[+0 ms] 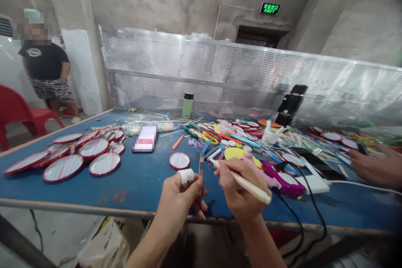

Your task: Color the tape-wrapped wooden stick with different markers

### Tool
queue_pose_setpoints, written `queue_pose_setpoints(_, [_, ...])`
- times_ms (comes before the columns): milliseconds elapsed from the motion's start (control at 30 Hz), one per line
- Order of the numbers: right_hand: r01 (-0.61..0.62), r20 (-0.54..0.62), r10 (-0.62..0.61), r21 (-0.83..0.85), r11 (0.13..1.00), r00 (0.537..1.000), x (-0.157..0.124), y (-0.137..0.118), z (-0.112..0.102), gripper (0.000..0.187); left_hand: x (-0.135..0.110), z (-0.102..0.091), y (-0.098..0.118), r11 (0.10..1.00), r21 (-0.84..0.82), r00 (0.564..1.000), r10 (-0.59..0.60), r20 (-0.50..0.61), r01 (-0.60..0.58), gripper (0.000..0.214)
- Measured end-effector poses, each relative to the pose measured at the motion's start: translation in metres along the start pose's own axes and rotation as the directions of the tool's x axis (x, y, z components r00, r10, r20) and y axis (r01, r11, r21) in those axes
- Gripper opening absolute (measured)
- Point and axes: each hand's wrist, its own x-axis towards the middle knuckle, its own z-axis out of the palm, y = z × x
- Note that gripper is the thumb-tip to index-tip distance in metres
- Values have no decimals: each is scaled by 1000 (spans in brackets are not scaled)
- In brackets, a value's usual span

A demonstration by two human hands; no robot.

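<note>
My left hand [180, 197], with white tape [186, 176] around one finger, pinches a thin wooden stick [201, 169] upright. The upper part of the stick is darkly coloured. In my right hand [240, 188] is a cream-coloured marker pen [251, 187], held like a writing tool. Its tip points left at the stick; whether the two touch I cannot tell. Just beyond my left hand a small round red-rimmed disc [179, 161] lies on the blue table [138, 194].
Red-rimmed discs [104, 163] are piled at the left, beside a phone [145, 139]. Marker pens, scissors [211, 135] and sticks clutter the middle. A purple device [284, 179] with black cables sits right of my hand. Another person's hand [377, 165] is at the far right; a person [45, 60] stands back left.
</note>
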Motion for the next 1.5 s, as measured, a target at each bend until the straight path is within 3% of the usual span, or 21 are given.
queue_pose_setpoints(300, [-31, -15, 32, 4, 999, 999, -1, 12, 3, 10, -1, 2, 0, 998, 54, 1000, 20, 6, -20, 27])
queue_pose_setpoints(700, [-116, 49, 111, 109, 987, 993, -6, 12, 1, 9, -3, 4, -3, 991, 123, 999, 49, 8, -50, 29])
queue_pose_setpoints(1500, [-49, 68, 45, 69, 996, 997, -2, 8, 3, 12, -3, 4, -5, 989, 141, 999, 52, 11, -53, 25])
